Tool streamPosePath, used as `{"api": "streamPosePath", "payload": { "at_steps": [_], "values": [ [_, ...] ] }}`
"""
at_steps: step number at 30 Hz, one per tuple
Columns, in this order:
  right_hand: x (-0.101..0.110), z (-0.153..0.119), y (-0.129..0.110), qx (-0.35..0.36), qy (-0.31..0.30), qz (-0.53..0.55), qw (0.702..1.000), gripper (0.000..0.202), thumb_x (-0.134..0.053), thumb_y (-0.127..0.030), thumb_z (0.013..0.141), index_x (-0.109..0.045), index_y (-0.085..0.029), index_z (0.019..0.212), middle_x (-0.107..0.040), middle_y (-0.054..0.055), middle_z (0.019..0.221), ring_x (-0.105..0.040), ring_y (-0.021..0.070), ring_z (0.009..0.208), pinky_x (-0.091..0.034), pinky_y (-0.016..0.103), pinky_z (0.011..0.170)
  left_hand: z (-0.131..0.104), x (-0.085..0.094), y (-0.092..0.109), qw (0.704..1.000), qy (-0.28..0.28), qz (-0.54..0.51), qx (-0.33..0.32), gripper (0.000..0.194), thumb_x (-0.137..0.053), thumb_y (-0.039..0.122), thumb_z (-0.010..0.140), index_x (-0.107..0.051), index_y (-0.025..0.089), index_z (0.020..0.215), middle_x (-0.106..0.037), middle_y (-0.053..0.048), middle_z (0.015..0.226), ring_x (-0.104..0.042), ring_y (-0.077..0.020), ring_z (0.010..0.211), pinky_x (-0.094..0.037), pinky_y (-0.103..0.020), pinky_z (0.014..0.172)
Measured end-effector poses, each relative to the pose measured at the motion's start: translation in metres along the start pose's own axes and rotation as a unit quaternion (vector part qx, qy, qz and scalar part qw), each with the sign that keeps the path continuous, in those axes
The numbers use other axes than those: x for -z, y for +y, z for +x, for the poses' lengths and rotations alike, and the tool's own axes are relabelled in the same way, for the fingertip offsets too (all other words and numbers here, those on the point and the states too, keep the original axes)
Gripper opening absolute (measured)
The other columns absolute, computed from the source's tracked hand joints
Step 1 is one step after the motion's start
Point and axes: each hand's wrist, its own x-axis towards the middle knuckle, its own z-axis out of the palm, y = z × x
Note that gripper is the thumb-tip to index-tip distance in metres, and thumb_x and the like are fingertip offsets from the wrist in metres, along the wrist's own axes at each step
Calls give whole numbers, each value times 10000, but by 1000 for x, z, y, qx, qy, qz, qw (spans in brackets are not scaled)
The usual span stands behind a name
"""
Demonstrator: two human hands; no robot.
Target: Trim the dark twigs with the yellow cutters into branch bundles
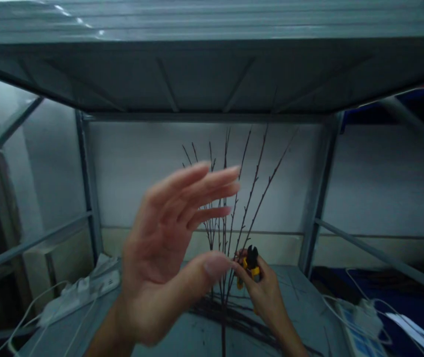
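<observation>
Inspected from beside the work surface (184,337); all positions are taken from the upright spray of branches (245,212). The spray stands fanned above, its stems drawing together low down; the foot is not visible. The left hand (165,253) is raised in front of the spray and to its left, fingers parted from the thumb, gripping nothing that I can see. The right hand (266,287), at the spray's lower right, is closed around yellow-and-black cutters (251,267), heads upward; its thumb tip reaches the stems, though a firm pinch on them cannot be confirmed.

Progress, in my judgement: partial. Done: numerous branches stand grouped and fanned. Outstanding: loose twigs (249,325) lie flat around the spray's lower end, outside the group; whether offcuts or unused stock, I cannot tell. No cut is seen being made.

Also noted: a white power strip (106,285) left of the spray.
</observation>
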Motion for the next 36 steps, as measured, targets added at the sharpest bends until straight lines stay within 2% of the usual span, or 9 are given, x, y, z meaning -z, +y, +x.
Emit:
{"api": "streamPosePath", "payload": {
  "at_steps": [2,4,7,10,13,15,21,30,36],
  "values": [
    [-2,6,-4,9,-2,5,1000,339,-763,-492,789,-659,-194,913,-706,45,834,-669,235,764,-548,339,718,-7,11,-40,999,-18,-7,38,496,-783,255,816,-631,274,1288,-647,-98,1352,-558,-353,1315,-491,-487,1071],
    [-5,15,-7,16,-15,7,1000,349,-759,-496,794,-657,-187,919,-704,46,837,-667,230,776,-543,333,732,-16,21,-93,995,27,16,98,490,-729,253,866,-586,251,1335,-589,-127,1431,-513,-315,1364,-436,-471,1130],
    [-12,32,-3,24,-61,-6,998,330,-741,-481,820,-666,-188,952,-714,45,852,-662,231,779,-538,336,747,-27,32,-169,983,75,33,166,630,-772,306,835,-516,246,1407,-524,-141,1510,-471,-290,1404,-374,-463,1171],
    [-19,48,5,43,-117,-13,992,315,-742,-425,833,-683,-198,1043,-729,44,935,-658,242,883,-527,349,851,-28,35,-213,967,21,-31,250,476,-755,345,848,-636,182,1280,-683,-164,1322,-636,-284,1221,-487,-422,1055],
    [-24,63,11,58,-160,-21,985,278,-695,-408,875,-683,-211,1071,-710,19,906,-646,221,847,-529,327,817,-19,35,-230,966,-4,-45,256,258,-751,346,847,-732,144,1007,-784,-121,1015,-727,-242,942,-569,-319,826],
    [-26,73,13,65,-162,-31,984,234,-648,-429,908,-674,-215,998,-679,0,833,-633,197,765,-525,306,749,-12,37,-237,970,-1,-39,241,213,-746,343,851,-720,148,931,-781,-94,936,-723,-222,878,-566,-285,758],
    [-28,102,19,67,-139,-50,987,261,-627,-479,922,-635,-221,885,-647,0,795,-618,183,751,-501,301,717,-5,44,-254,976,2,-22,218,156,-716,315,886,-695,181,963,-757,-56,974,-703,-213,979,-549,-301,891],
    [-38,125,48,60,-113,-23,992,241,-711,-483,862,-631,-259,903,-628,-27,781,-582,146,668,-481,250,550,-2,57,-274,980,24,1,198,146,-757,270,857,-654,196,928,-756,-20,895,-715,-157,885,-551,-247,846],
    [-42,133,58,88,-121,-38,988,215,-695,-469,879,-637,-263,897,-654,-20,807,-608,150,711,-499,246,576,-2,66,-287,976,42,-8,212,184,-770,266,839,-634,193,939,-757,-27,901,-724,-172,883,-588,-298,854]
  ]
}}
